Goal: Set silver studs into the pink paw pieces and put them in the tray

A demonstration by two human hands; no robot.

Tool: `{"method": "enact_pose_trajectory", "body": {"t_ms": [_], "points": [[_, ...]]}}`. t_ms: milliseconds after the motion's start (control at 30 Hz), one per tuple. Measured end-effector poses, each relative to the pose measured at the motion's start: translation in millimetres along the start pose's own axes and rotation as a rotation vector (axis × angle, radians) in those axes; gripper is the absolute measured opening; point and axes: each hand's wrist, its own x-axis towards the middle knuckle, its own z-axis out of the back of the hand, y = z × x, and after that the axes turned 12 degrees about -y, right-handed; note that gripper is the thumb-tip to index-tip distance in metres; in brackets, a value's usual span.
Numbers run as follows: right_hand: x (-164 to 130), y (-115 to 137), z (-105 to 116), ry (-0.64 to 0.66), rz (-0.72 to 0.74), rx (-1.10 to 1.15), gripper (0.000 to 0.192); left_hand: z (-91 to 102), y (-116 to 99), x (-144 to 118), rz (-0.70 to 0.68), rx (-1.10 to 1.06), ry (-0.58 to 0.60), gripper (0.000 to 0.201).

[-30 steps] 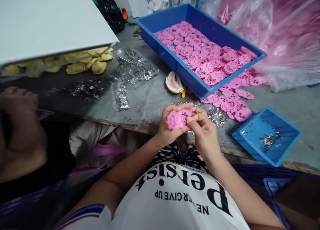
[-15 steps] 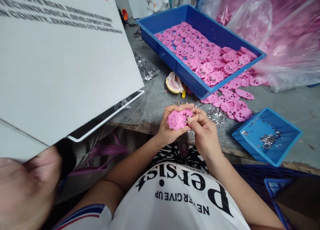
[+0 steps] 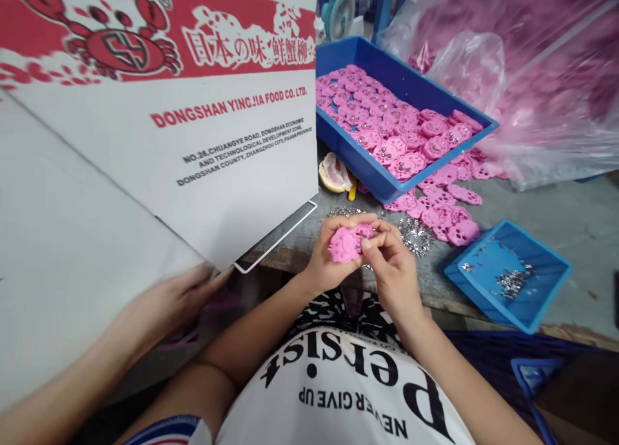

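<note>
Left hand: I see my left hand [image 3: 325, 259] curled around a pink paw-shaped piece [image 3: 346, 242], gripping it just above the table edge [image 3: 290, 255].
Right hand: my right hand [image 3: 393, 264] has thumb and forefinger pinched at the piece's right side (whatever sits between them is too small for me to tell).
Behind the hands: loose silver bits [image 3: 411, 229] lie scattered on the table.
Small blue tray [image 3: 483, 290]: to the right, with a few silver bits inside.
Large blue tray [image 3: 360, 161]: farther back, filled with pink pieces; more lie beside it.
Co-worker: another person's hand [image 3: 167, 303] holds a white printed carton [image 3: 159, 129] at left.
</note>
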Motion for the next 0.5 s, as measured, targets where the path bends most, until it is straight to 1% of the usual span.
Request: {"method": "enact_pose_trajectory", "body": {"t_ms": [100, 167, 233, 300, 400, 433, 500], "points": [[1, -1, 0, -0.009, -0.046, 0.050, 0.022, -1.0, 0, 1, -0.019, -0.001, 0.010, 0.047], [3, 1, -1, 0.002, -0.120, 0.130, 0.024, -1.6, 0, 1, -0.017, -0.001, 0.008, 0.048], [7, 3, 0, 0.011, -0.208, 0.231, 0.029, -2.1, 1, 2, 0.024, -0.007, -0.012, 0.051], [10, 4, 1, -0.010, -0.273, 0.318, 0.030, -2.4, 2, 3, 0.098, -0.037, -0.040, 0.055], [14, 0, 7, -0.088, -0.305, 0.373, 0.028, -2.4, 2, 2, 0.197, -0.091, -0.083, 0.062], [14, -3, 9, -0.107, -0.308, 0.367, 0.027, -2.7, 2, 1, 0.246, -0.109, -0.109, 0.063], [14, -8, 13, -0.134, -0.309, 0.337, 0.026, -4.1, 0, -1, 0.392, -0.158, -0.174, 0.066]]}}
